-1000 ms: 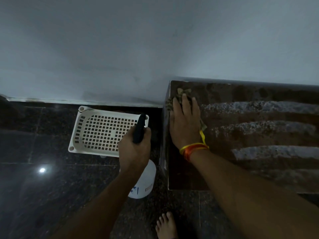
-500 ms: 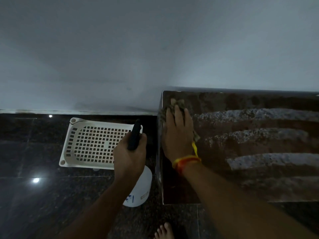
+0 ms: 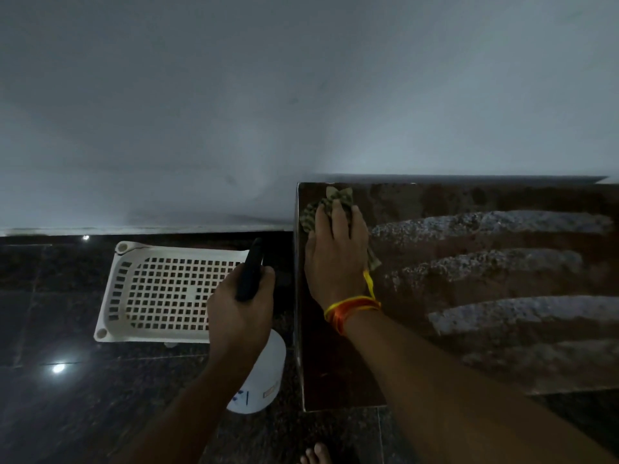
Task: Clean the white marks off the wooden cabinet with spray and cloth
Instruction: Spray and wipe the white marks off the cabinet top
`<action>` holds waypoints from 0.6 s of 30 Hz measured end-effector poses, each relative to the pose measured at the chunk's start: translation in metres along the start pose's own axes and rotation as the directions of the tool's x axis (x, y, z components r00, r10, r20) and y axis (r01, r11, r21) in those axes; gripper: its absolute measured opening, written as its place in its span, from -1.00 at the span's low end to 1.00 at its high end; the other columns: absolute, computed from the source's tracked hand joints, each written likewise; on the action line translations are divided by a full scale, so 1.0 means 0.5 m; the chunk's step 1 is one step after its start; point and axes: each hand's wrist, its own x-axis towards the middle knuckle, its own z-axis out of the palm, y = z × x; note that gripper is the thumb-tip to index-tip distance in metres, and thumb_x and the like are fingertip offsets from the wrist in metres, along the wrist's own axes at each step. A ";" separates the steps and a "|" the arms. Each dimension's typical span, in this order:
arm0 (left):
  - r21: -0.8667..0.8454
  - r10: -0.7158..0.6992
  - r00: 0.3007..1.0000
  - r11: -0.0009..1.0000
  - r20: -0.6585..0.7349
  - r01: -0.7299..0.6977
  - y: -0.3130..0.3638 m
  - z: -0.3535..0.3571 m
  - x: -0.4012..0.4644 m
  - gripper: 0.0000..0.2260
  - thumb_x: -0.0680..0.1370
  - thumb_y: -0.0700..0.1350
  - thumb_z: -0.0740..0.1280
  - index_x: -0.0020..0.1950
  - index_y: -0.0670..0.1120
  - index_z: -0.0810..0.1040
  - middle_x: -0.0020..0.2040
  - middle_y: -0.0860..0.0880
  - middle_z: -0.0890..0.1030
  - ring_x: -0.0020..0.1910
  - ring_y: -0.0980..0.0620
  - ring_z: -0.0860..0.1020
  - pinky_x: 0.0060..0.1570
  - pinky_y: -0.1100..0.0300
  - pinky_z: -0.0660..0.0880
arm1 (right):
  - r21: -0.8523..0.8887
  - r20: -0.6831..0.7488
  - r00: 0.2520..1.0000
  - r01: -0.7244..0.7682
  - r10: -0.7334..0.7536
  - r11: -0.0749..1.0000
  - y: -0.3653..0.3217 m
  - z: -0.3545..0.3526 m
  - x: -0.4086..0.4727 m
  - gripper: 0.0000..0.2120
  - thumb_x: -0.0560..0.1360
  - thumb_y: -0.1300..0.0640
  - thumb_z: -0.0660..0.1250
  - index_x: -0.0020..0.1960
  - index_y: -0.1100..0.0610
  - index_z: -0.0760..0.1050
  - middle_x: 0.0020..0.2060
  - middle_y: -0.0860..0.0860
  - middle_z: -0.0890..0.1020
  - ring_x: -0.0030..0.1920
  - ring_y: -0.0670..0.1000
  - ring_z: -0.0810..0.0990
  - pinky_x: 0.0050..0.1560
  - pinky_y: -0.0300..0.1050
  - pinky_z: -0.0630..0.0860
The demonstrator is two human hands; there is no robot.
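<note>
Pressing cloth flat on cabinet top, far left corner

Wall (image 3: 234,95) grey behind; dark polished floor (image 3: 67,413) below. Wooden cabinet (image 3: 335,380) at my right, four pale white marks (image 3: 485,222) banding its top. White slotted basket (image 3: 160,293) on floor, left of cabinet. My right hand (image 3: 335,259), fingers straight, lies on the checked cloth (image 3: 335,199); orange-yellow thread (image 3: 348,308) at wrist. My left hand (image 3: 239,313) grips the black head of the white spray bottle (image 3: 264,380), held beside the cabinet's left edge

We see the right hand (image 3: 336,254) and its cloth (image 3: 326,205) sit slightly further from the cabinet's (image 3: 502,289) back edge than a second ago.
</note>
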 end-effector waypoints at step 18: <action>0.010 -0.001 1.000 1.000 0.028 0.001 -0.006 0.004 0.000 -0.83 0.57 -0.06 0.31 -0.23 0.01 0.51 -0.29 -0.25 0.60 -0.36 -0.27 0.56 -0.28 -0.17 0.55 | -0.063 0.059 0.998 0.009 -0.006 0.998 0.140 -0.005 0.096 -0.47 0.56 -0.01 -0.07 0.41 0.20 0.34 0.38 0.24 0.38 0.39 0.31 0.30 0.43 0.21 0.21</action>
